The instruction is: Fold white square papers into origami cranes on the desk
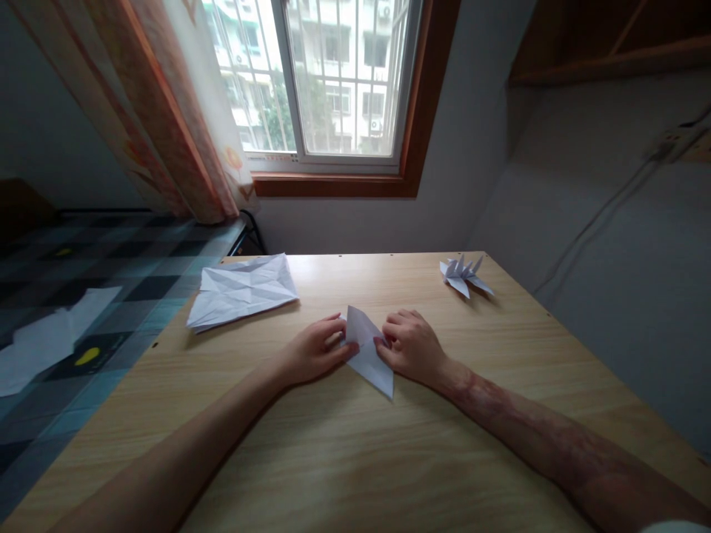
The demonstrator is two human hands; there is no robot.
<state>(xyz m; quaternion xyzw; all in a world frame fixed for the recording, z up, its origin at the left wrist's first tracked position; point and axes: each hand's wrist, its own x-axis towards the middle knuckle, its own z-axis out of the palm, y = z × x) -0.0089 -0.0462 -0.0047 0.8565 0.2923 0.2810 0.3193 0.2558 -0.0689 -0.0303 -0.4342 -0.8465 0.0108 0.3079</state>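
Note:
Near the middle of the wooden table [311, 459], a folded piece of white paper [371, 366] is held between my two hands. It has a pointed flap standing up at the top and a sharp corner toward me at the lower right. My left hand [319, 346] pinches its left edge, thumb on the front face and fingers behind. On the opposite edge my right hand [409, 344] is closed, with the thumb against the paper and the fingers curled. Some of the paper is hidden by the fingers.
A creased white sheet stack [247, 290] lies at the table's back left. At the back right stands a spiky folded paper figure [465, 275]. Loose white paper [52, 340] rests on a checked bed [33, 255] to the left. Beyond the table is a window [344, 89].

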